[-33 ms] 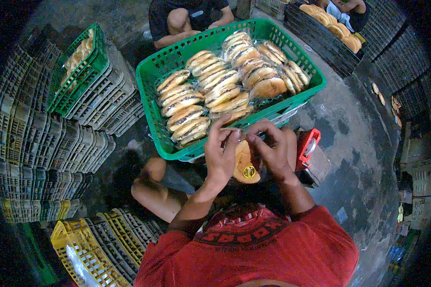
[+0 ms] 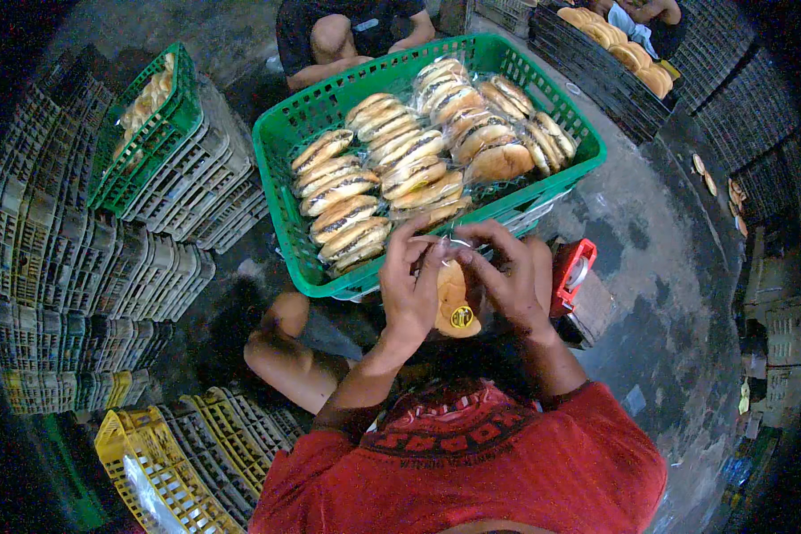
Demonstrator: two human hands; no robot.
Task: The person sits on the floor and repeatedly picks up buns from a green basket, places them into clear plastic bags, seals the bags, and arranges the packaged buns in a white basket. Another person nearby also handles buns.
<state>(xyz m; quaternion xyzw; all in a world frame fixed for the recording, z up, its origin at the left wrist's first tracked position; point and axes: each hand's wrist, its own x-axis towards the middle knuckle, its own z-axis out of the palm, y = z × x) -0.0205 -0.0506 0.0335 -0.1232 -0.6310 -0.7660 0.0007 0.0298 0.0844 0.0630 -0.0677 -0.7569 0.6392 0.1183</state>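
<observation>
— Left hand [image 2: 409, 289]?
— Closed grip, fingertips pinched on the clear wrapper at the top of a bagged bun [image 2: 454, 303]; wrist rising from six o'clock; thumb side turned toward the right hand.

— Right hand [image 2: 510, 280]?
— Also closed, pinching the same wrapper from the three o'clock side; fingers curled over the bag's mouth, nearly touching the left fingertips; bun hanging between both palms, round yellow sticker showing low on its face.

— Location of the bun?
— Near picture centre, just at six o'clock of the green crate [image 2: 285, 200], close to its near rim; above a red shirt [image 2: 472, 472].

— Inside the crate?
— Rows of wrapped filled buns [image 2: 400, 165], packed side by side, tilted on edge; crate itself slanting from seven o'clock toward one o'clock.

— Around it?
— Red tape dispenser [image 2: 571, 276] at three o'clock of the right hand, just beside the wrist; stacked grey crates [image 2: 89, 258] at nine o'clock, one smaller green crate [image 2: 142, 133] with buns on top at ten o'clock; yellow crate [image 2: 142, 454] at seven o'clock; dark crate of bare buns [image 2: 610, 44] at one o'clock; seated person [image 2: 347, 31] at twelve o'clock, only legs and forearms visible; wet concrete floor [image 2: 667, 267] at three o'clock.
</observation>
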